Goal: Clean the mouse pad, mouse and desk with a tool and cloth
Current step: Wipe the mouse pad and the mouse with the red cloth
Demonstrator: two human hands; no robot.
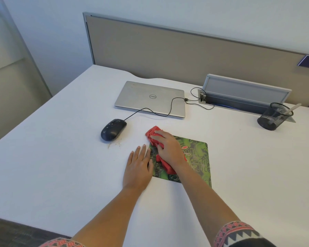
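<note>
A green patterned mouse pad (196, 157) lies on the white desk (61, 166). My right hand (168, 148) presses a crumpled red cloth (152, 133) onto the pad's far left corner, fingers spread over it. My left hand (138, 164) lies flat on the desk, its thumb side touching the pad's left edge. A black wired mouse (112, 129) sits on the desk to the left of the pad, apart from both hands. Small brownish crumbs (114, 144) are scattered just in front of the mouse.
A closed silver laptop (150, 98) lies behind the mouse, with the mouse cable (169, 107) running across its lid. A grey cable box (244, 94) stands at the back right. A black mesh pen holder (274, 116) holds a pale tool. A beige partition (168, 54) backs the desk.
</note>
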